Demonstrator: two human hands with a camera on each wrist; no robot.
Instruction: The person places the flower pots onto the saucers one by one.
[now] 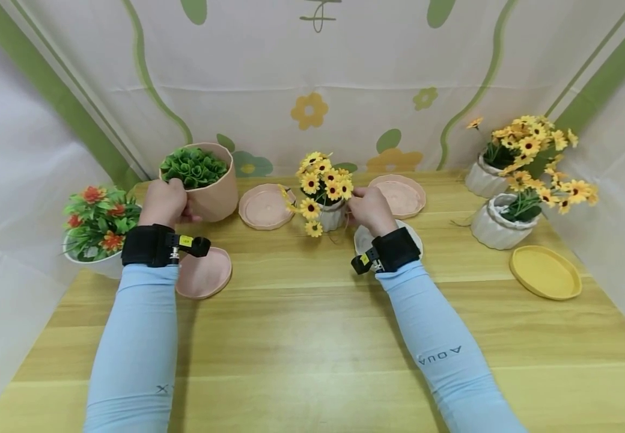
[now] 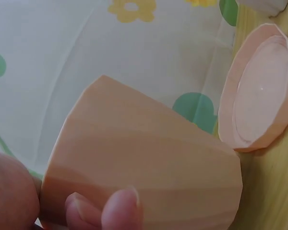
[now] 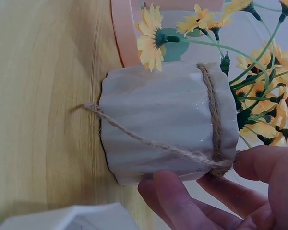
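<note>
My left hand [image 1: 163,201] pinches the near left rim of a faceted pink plant pot [image 2: 149,158] that holds a leafy green plant [image 1: 196,167]. Two curled fingertips show in front of the pot's wall in the left wrist view. With thumb and fingers, my right hand [image 1: 371,210] holds the right side of a small white flowerpot [image 3: 158,124]. Brown twine [image 3: 213,115] is tied below its rim, one loose end trailing down to the wood. Yellow daisy-like flowers [image 1: 323,180] spread out of this pot, some hanging over its left side.
Pink saucers [image 1: 266,206] [image 1: 399,195] [image 1: 204,273] and a white saucer [image 1: 363,240] lie around the hands. A red-flowered plant [image 1: 98,219] stands far left. At right are two white pots [image 1: 499,225] [image 1: 484,180] of yellow flowers and a yellow saucer [image 1: 546,272].
</note>
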